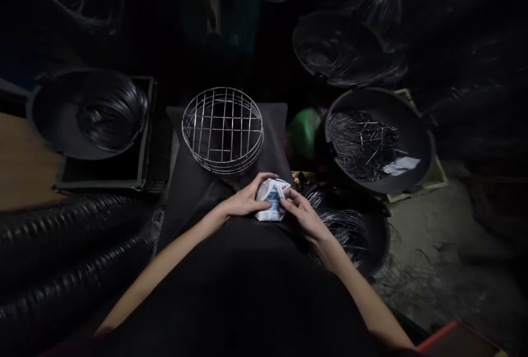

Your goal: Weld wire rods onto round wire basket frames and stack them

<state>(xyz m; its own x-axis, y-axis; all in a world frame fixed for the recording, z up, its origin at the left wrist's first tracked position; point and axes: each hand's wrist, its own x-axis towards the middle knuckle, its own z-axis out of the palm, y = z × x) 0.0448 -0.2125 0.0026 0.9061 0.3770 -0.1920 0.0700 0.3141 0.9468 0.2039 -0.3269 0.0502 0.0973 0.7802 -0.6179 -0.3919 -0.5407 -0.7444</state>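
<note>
My left hand [251, 196] grips a small blue and white packet [270, 208] from its left side, the thumb across its front. The fingers of my right hand [297, 207] pinch the packet's upper right edge. Both hands are close together just in front of my dark clothing. Beyond them, a round wire rack [223, 117] with a grid top and several rings below rests on a dark cloth [274, 131]. What is inside the packet is hidden.
At the left, a black basin [53, 115] holds coiled wire. On the right, another basin [416, 137] holds short metal rods and a crumpled white piece [402, 166]. Below it, a dark basin [381, 236] holds loose wire. A red edge [439, 335] shows at the lower right.
</note>
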